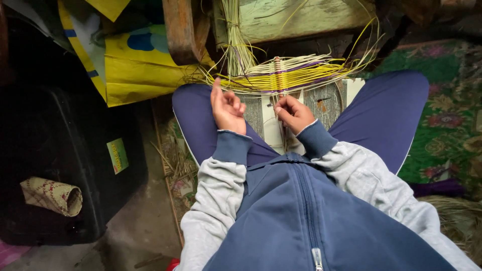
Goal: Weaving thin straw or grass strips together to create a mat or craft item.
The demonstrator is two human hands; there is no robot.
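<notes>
- The right hand (293, 113) has its grip pinched together on thin straw strands (277, 99) just below the woven band; fingers curled, thumb pressed against them.
- The left hand (227, 109) is loosely curled with the thumb raised toward the band's near edge; whether its grip holds a strand cannot be told, since the fingers hide the palm.
- The woven band (281, 75) of yellow, purple and pale straw lies flat across the person's lap, just beyond both hands, with a pale ribbed spine crossing its middle.
- Loose strand ends (236, 47) rise in a tied bundle at the band's left, and others fan out to the right.
- Under the band sits a grey woven mat (321, 103) over a white board, resting between the knees in dark blue trousers (386, 113).
- Grey sleeves with blue cuffs and a blue zipped jacket fill the foreground.
- At the left, a yellow bag (135, 70) leans beside a black case (65, 150), on which a rolled woven piece (52, 195) lies.
- A patterned green rug (447, 120) covers the floor on the right.
</notes>
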